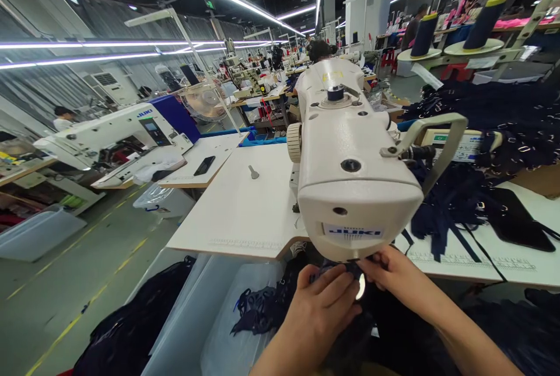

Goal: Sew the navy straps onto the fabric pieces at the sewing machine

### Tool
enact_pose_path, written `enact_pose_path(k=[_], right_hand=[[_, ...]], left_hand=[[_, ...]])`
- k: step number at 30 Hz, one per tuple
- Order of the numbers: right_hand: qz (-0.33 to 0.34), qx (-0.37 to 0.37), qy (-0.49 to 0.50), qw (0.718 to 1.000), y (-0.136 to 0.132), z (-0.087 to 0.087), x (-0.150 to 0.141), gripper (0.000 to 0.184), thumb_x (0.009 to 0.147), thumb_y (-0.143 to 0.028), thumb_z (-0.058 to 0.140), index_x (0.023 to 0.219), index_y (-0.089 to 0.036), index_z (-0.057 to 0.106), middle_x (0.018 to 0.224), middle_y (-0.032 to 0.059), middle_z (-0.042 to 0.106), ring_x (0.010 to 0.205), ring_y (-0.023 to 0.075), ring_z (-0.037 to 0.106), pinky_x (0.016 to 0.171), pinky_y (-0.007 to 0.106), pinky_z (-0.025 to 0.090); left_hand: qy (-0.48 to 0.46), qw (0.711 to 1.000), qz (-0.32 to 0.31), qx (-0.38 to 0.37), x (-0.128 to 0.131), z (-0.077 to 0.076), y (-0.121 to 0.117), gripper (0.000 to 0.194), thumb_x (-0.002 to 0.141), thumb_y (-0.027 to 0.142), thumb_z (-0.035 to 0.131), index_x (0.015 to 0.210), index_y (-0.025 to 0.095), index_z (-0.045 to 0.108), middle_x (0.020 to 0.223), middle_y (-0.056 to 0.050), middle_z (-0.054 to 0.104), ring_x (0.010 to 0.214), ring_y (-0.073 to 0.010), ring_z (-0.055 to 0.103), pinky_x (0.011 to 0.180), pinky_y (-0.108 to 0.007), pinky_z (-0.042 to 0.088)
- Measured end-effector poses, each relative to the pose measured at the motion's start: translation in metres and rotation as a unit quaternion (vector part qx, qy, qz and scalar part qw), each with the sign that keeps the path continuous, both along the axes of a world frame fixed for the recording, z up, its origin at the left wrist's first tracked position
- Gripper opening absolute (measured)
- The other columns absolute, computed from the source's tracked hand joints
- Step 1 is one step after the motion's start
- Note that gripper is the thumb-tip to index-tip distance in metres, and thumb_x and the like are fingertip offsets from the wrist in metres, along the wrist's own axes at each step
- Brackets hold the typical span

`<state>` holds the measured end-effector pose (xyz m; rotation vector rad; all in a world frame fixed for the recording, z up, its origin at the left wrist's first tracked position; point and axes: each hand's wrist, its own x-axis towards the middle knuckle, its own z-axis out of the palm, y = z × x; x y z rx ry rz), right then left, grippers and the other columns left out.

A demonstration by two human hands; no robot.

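A white JUKI sewing machine [354,189] stands straight ahead, its rounded head facing me. Just below that head, my left hand [326,300] has its fingers closed on dark navy fabric [322,266]. My right hand [389,271] pinches the same dark material at the right side of the head, near a small bright light. The needle and presser foot are hidden behind the machine head. More navy strappy pieces [258,309] hang over a translucent plastic bin to the left of my left hand.
A white tabletop [236,206] with a small metal tool [254,173] spreads left of the machine. A phone [204,166] lies farther left. Navy straps with metal rings [481,125] are piled on the right, beside a black tablet-like device [520,221]. Thread cones [483,23] stand above.
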<state>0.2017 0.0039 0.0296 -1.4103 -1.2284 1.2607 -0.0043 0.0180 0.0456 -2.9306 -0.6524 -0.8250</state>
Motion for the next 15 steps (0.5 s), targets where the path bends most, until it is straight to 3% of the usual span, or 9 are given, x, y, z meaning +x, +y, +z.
enact_pose_path(k=[2, 9, 15], right_hand=[[-0.027, -0.002, -0.020, 0.999, 0.003, 0.001, 0.002, 0.027, 0.081, -0.048, 0.059, 0.078, -0.021, 0.055, 0.062, -0.0029, 0.054, 0.057, 0.0157, 0.053, 0.053, 0.027, 0.042], [-0.072, 0.076, -0.159, 0.982, 0.021, -0.001, 0.006, 0.016, 0.072, -0.037, 0.059, 0.063, -0.024, 0.060, 0.059, 0.0040, 0.061, 0.088, 0.0332, 0.060, 0.073, 0.041, 0.047], [-0.060, 0.098, -0.132, 0.984, 0.028, -0.004, 0.004, 0.016, 0.071, -0.032, 0.063, 0.083, -0.024, 0.070, 0.086, 0.0094, 0.072, 0.091, 0.0330, 0.063, 0.076, 0.043, 0.051]], left_hand=[[-0.007, 0.999, 0.041, 0.009, 0.003, -0.004, -0.005, 0.024, 0.101, 0.029, 0.046, 0.118, 0.021, 0.060, 0.109, -0.001, 0.069, 0.110, -0.0162, 0.061, 0.095, -0.032, 0.039], [-0.025, 0.992, 0.118, 0.038, 0.010, -0.013, -0.015, 0.026, 0.098, 0.036, 0.052, 0.119, 0.023, 0.061, 0.108, 0.000, 0.068, 0.106, -0.0155, 0.059, 0.093, -0.031, 0.034], [-0.022, 0.987, 0.139, 0.079, 0.014, -0.014, -0.015, 0.032, 0.095, 0.039, 0.056, 0.119, 0.018, 0.061, 0.109, -0.001, 0.065, 0.104, -0.0161, 0.059, 0.090, -0.032, 0.036]])
